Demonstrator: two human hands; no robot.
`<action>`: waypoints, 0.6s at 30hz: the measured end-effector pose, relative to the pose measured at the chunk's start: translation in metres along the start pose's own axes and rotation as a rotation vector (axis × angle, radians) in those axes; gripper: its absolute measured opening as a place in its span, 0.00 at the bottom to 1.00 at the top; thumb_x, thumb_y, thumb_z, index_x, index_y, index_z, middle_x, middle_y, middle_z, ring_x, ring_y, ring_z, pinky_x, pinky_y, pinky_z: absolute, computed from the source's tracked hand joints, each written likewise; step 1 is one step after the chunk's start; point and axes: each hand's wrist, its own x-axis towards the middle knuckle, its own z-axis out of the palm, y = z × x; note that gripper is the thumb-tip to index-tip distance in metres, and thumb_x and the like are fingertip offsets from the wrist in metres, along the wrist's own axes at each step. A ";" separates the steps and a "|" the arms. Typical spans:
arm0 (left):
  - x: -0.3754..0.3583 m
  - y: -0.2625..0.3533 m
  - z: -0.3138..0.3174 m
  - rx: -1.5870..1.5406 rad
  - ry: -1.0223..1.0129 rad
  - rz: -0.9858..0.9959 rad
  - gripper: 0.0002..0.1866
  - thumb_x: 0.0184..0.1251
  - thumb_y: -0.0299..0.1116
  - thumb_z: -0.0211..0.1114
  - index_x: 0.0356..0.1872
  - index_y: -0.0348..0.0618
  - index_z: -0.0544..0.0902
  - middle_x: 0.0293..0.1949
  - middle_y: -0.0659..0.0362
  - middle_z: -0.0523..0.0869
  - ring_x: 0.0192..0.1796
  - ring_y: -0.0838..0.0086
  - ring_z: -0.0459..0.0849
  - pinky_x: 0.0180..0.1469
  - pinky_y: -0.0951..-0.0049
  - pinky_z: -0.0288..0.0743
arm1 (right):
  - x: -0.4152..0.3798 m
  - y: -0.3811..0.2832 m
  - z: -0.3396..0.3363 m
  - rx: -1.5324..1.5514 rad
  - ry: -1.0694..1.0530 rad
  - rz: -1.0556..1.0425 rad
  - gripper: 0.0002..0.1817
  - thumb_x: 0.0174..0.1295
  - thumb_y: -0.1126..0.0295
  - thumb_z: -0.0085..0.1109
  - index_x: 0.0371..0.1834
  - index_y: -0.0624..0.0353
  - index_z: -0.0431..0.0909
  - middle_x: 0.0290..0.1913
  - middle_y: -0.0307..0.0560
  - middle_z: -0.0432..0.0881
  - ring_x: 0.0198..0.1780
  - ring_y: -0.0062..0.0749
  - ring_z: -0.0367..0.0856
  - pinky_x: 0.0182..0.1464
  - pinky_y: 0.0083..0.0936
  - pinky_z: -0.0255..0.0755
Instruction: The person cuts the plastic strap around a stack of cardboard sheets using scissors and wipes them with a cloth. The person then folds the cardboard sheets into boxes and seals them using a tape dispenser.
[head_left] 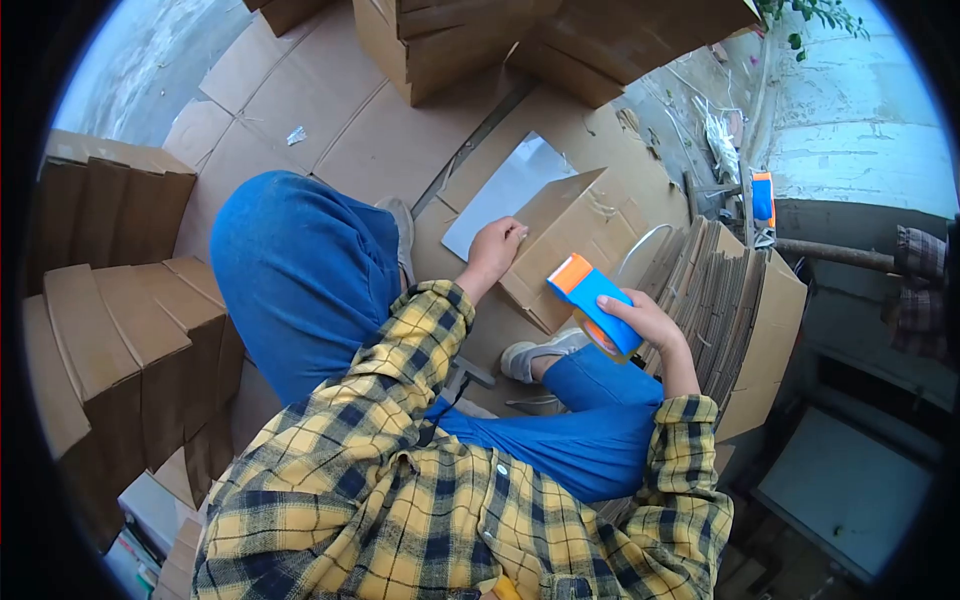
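A brown cardboard box point(565, 235) stands in front of me between my feet. My left hand point(492, 252) is closed at its left edge, fingers curled against the cardboard. In my right hand point(645, 320) is a blue and orange tape dispenser point(597, 305), gripped by its blue body with the thumb on top. Its orange front end is over the right side of the box. A roll of tape shows partly under the dispenser. Beyond my left hand lies a white sheet point(510, 190), partly hidden by the box.
Flattened cardboard point(725, 300) is stacked upright at my right. Folded boxes point(130, 340) stand in rows on the left, and more boxes point(450, 50) are at the far side. Cardboard sheets point(350, 120) cover the ground. Another blue and orange dispenser point(763, 197) is at the right.
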 end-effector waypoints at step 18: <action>-0.039 0.072 0.001 0.477 -0.175 -0.071 0.22 0.73 0.45 0.46 0.56 0.40 0.73 0.50 0.45 0.80 0.53 0.50 0.77 0.53 0.55 0.70 | 0.006 0.020 -0.006 -0.002 0.008 -0.038 0.31 0.59 0.45 0.59 0.45 0.68 0.76 0.34 0.48 0.82 0.34 0.26 0.80 0.38 0.23 0.74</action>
